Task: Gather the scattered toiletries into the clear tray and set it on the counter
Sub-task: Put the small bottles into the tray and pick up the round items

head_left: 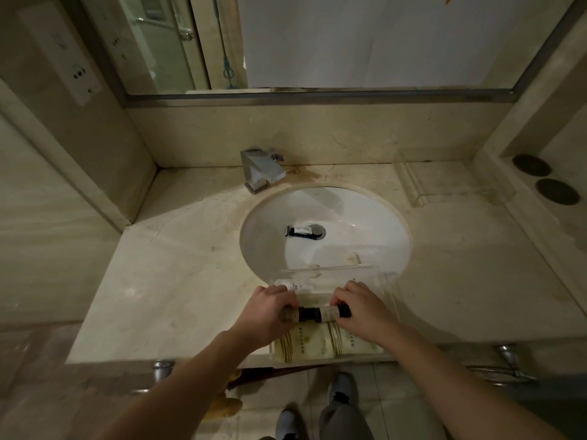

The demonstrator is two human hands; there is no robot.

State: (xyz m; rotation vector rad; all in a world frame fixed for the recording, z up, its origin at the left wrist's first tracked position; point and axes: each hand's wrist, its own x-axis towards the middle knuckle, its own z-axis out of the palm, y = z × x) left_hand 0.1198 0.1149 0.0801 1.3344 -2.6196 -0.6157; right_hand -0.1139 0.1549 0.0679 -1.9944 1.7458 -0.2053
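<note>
Both hands, left (268, 308) & right (359, 308), each grip a small bottle (332, 313) over clear tray (330, 270); razor (298, 233) at 12 o'clock in sink (365, 230) remains.

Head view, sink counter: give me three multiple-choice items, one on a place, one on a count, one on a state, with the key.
1. Where does the small dark-and-white razor lie?
A. in the white sink basin, beside the drain
B. in the clear plastic tray
C. on the silver faucet

2. How many dark round discs sit in the right wall niche?
A. one
B. two
C. four

3. What are the left hand and right hand doing?
A. hanging idle
B. turning the faucet
C. each gripping a small dark-capped bottle over the tray

Key: 1 A, the razor rests by the drain; 2 B, two discs show; 3 C, fingers curl round the bottles above the tray.
</note>
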